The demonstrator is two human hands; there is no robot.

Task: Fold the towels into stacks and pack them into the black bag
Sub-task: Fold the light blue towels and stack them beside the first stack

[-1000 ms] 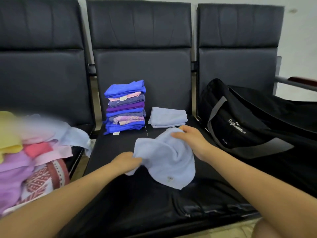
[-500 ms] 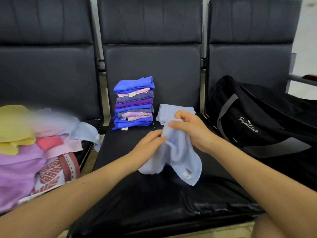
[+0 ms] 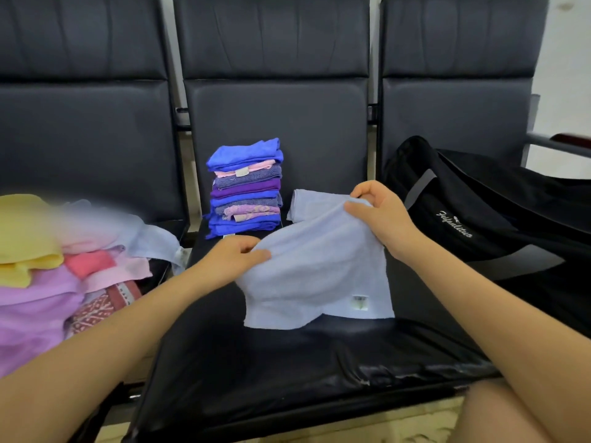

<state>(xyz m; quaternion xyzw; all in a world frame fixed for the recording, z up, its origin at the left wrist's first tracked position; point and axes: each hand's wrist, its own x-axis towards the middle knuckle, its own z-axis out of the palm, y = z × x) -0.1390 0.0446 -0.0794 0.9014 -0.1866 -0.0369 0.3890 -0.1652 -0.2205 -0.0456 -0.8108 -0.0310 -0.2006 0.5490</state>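
Both hands have drawn apart since half a second ago, and the pale blue towel, bunched then, now hangs spread between them. Fingers of the left hand are pinched shut on the towel's left edge at mid-frame; those of the right hand clamp its upper right corner, a little higher in the picture. The cloth sags below, its lower hem and sewn label brushing the black seat.

Behind it, partly hidden, lies one folded pale blue towel, just right of the stack of folded towels in blues, purples and pink. At the frame's left, a loose heap of unfolded towels waits on the next seat. On the right seat sits the black bag, apparently open; nothing inside shows.

Likely step: squaring the towel for its first fold. One risk is an uneven grip, since the hands hold at different heights, so edges may not meet. Another is the hem dragging and rucking on the seat, spoiling the fold.
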